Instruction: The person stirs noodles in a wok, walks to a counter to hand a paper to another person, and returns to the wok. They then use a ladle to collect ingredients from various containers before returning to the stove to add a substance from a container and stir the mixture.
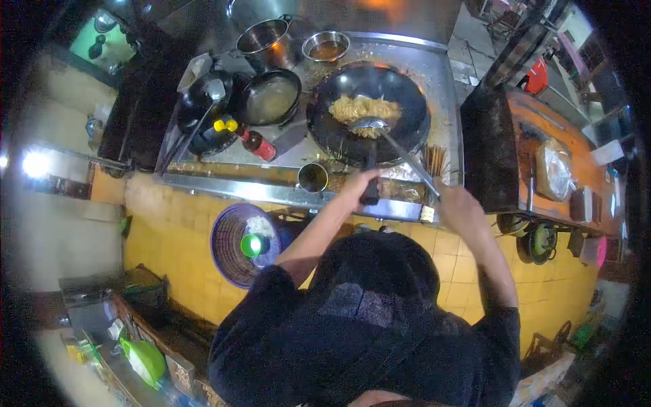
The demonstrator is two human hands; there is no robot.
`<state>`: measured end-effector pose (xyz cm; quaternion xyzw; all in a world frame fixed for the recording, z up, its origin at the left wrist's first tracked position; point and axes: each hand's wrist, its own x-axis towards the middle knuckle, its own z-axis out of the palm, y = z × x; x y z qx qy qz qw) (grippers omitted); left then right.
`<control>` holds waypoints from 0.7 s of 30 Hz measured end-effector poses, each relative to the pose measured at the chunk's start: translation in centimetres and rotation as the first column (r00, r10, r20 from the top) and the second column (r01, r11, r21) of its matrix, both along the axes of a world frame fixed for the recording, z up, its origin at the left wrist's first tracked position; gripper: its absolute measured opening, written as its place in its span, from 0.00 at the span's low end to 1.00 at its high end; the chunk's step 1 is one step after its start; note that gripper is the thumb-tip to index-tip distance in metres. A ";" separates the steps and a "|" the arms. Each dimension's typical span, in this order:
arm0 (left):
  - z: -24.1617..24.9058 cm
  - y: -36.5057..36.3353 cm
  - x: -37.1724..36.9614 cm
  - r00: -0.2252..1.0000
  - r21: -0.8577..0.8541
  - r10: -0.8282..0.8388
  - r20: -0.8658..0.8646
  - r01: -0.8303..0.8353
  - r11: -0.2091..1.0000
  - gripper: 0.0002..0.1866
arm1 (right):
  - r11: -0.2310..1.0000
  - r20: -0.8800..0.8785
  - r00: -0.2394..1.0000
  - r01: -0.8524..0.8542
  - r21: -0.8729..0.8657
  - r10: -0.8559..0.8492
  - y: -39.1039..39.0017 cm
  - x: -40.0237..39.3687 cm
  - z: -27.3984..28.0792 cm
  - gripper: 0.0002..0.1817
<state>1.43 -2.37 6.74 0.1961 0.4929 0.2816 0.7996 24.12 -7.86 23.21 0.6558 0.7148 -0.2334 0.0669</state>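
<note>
A black wok (332, 142) sits on the stove with a mound of pale brown food (363, 108), perhaps noodles, in its middle. My left hand (354, 190) is closed round the wok's dark handle (370, 194), which points towards me. In my right hand (463, 211) is the long handle of a metal ladle (369, 123). The ladle's round bowl rests against the near side of the food. Close to the right hand stands a bundle of thin brown sticks (435, 161), at the wok's lower right.
Left of the wok are a pan of cloudy liquid (272, 98), a red-labelled bottle (259, 146) and a metal cup (312, 178). Behind stand a steel pot (264, 37) and a bowl of brown liquid (326, 47). A purple basket (224, 237) is on the floor; a wooden table (519, 108) stands right.
</note>
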 end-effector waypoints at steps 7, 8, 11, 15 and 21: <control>6.1 -5.6 1.3 0.981 0.522 -0.186 -0.046 0.183 0.833 0.08 | 0.999 -0.098 0.995 -0.034 0.009 0.034 0.4 1.4 -1.5 0.28; 5.7 -3.3 0.8 0.987 0.237 -0.155 0.044 0.140 0.961 0.09 | 0.990 -0.055 0.992 -0.105 0.090 0.110 0.3 2.1 -1.8 0.28; 3.5 -1.9 0.8 0.984 -0.069 0.077 0.158 -0.067 0.995 0.12 | 0.960 0.136 0.980 -0.174 0.218 0.147 -0.5 2.0 -5.0 0.28; 9.0 -8.7 2.0 0.987 -0.152 -0.007 0.162 0.032 0.988 0.11 | 0.965 0.105 0.994 -0.033 0.260 0.006 0.3 3.4 -4.4 0.25; -6.5 -0.5 0.4 0.981 -0.027 0.030 0.190 -0.025 0.999 0.08 | 0.932 -0.297 0.951 0.184 0.314 -0.087 0.3 3.1 -2.0 0.28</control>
